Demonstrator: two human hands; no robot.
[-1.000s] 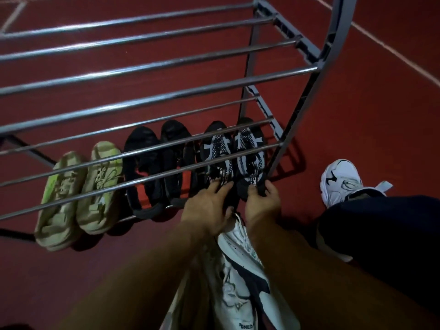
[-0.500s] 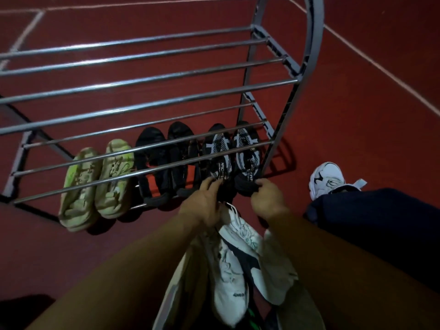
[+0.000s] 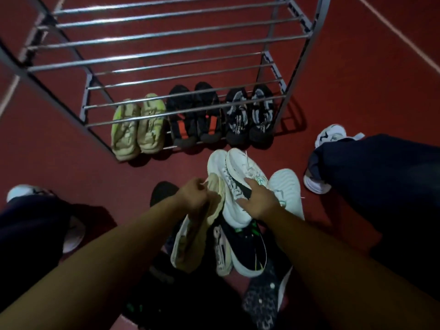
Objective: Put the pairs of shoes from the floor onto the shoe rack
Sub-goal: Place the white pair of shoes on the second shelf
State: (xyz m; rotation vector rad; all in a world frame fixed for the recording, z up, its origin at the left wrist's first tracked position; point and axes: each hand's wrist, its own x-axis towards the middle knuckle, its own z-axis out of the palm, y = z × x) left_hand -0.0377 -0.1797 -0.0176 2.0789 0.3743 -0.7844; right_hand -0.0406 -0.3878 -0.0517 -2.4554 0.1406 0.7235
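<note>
The metal shoe rack (image 3: 181,53) stands ahead on the red floor. On its lowest bars sit a pale green pair (image 3: 139,128), a black pair with orange patches (image 3: 196,117) and a black-and-white pair (image 3: 250,116). Nearer me a heap of shoes lies on the floor, with a white sneaker pair (image 3: 234,172) on top. My left hand (image 3: 194,196) is closed on the heel end of a cream shoe (image 3: 215,194). My right hand (image 3: 258,198) rests on the right white sneaker, fingers around its collar.
More shoes lie in the heap: a pale mint sole (image 3: 287,189), a black shoe with green marks (image 3: 247,248), a speckled dark shoe (image 3: 264,296). My own white-shoed feet (image 3: 329,135) and dark trouser legs flank the heap. Bare red floor lies left of the rack.
Both hands let go of the black-and-white pair on the rack's lowest bars and drew back to the heap. The view moved back and down.
</note>
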